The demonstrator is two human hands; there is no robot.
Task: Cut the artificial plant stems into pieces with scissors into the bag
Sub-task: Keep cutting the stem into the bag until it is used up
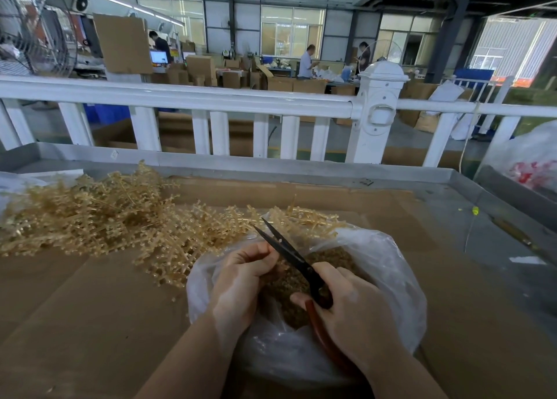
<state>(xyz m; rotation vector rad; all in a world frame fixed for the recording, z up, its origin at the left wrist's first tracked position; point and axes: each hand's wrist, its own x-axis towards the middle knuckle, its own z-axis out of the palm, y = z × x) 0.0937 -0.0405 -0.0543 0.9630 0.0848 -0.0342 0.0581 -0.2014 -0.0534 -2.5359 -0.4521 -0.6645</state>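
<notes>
Right hand [351, 305] grips the red handles of the scissors [294, 257], fingers curled round them; the dark blades stand slightly apart, tips pointing up and away from the grip toward the far-left. Left hand [241, 275], just left of the blades, has its fingers curled in, fingertips close against the lower blade; whether it pinches a stem there cannot be told (the fingers hide it). Directly beneath both hands sits the clear plastic bag [391, 278], mouth open, its bottom filled with small tan cut pieces [289, 281]. Uncut artificial plant stems [99, 217], pale gold and knobbly, lie in a loose heap left of and beyond the left hand, a few strands reaching over the bag's far rim just past the scissor tips. All rests on flattened cardboard [90, 308] laid in a grey metal tray table [301, 172]. Beyond the grip runs a white railing [211, 100]; behind it, stacked cartons and several people at work. A second plastic bag [530, 154] with red print sits far right, the lettering too blurred to read. No legible labels anywhere near the hands.
</notes>
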